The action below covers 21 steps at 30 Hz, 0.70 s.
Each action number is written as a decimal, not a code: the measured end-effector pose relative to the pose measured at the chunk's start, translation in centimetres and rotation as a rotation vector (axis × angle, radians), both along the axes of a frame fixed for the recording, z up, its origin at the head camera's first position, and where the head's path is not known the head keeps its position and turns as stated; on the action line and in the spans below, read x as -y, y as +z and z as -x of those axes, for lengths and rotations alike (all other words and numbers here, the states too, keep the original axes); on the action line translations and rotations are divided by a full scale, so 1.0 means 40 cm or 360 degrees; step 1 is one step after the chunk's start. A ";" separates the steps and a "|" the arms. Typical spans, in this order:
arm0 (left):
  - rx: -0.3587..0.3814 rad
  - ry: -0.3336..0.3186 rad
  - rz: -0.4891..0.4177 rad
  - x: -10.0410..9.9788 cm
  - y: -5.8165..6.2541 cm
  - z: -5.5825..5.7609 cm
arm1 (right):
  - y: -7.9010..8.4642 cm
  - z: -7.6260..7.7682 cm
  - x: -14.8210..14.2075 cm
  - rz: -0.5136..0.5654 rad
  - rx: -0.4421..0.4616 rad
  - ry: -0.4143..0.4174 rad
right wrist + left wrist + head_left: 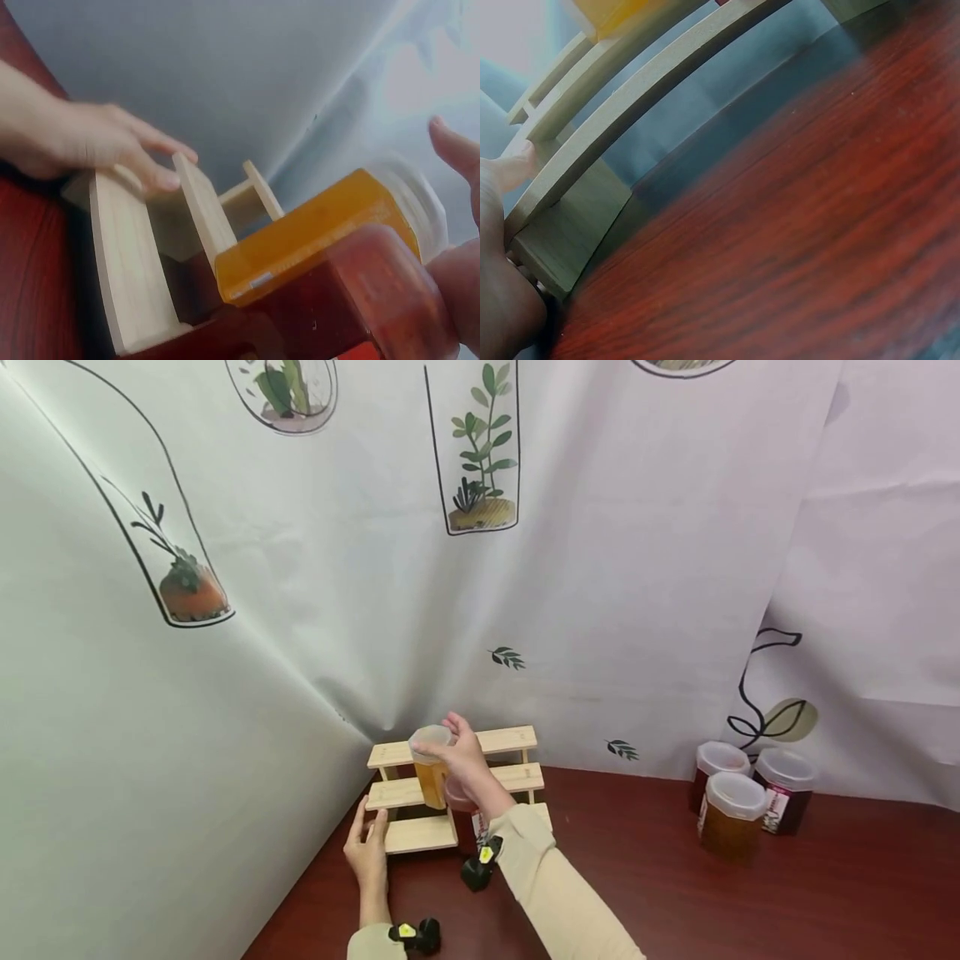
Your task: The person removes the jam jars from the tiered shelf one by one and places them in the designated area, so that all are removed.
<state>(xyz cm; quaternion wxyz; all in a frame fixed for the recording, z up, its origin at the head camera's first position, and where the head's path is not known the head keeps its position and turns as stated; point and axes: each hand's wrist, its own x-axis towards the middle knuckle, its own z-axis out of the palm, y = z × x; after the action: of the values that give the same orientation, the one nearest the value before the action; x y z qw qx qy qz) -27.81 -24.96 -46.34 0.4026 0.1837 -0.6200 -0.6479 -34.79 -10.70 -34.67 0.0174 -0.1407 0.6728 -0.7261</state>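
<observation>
Half-hidden amber jar (430, 777) pinched by right hand (465, 758); left hand (367, 852) flat, steadying rack (420, 835).

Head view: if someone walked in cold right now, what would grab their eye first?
Probably the amber jar with its pale lid, which the right hand grips from above at the middle step of the small wooden step rack in the corner. The left hand rests on the rack's lowest step at its left end. Three more lidded jars cluster on the dark red table to the right, against the plant-print cloth.
</observation>
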 end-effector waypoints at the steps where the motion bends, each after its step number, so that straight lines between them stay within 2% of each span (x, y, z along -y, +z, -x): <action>1: -0.0007 -0.0003 -0.0003 0.000 0.001 0.001 | -0.001 0.001 0.000 -0.0030 -0.0013 0.0010; 5: -0.0003 -0.0002 0.0014 0.001 0.000 0.003 | -0.001 0.002 0.000 -0.0170 -0.0038 0.0005; 8: 0.0028 0.0020 0.0024 0.002 -0.004 -0.004 | 0.000 -0.005 0.003 -0.0210 -0.0032 -0.0027; 21: 0.0021 -0.0016 -0.0016 0.005 -0.002 -0.004 | -0.002 -0.009 0.001 -0.0143 -0.0089 -0.0100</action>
<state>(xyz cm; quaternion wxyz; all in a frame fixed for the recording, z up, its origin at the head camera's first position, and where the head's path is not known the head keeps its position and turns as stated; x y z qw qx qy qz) -27.65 -25.14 -46.41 0.3945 0.1868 -0.6202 -0.6517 -34.44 -10.73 -34.76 -0.0179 -0.1387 0.7091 -0.6911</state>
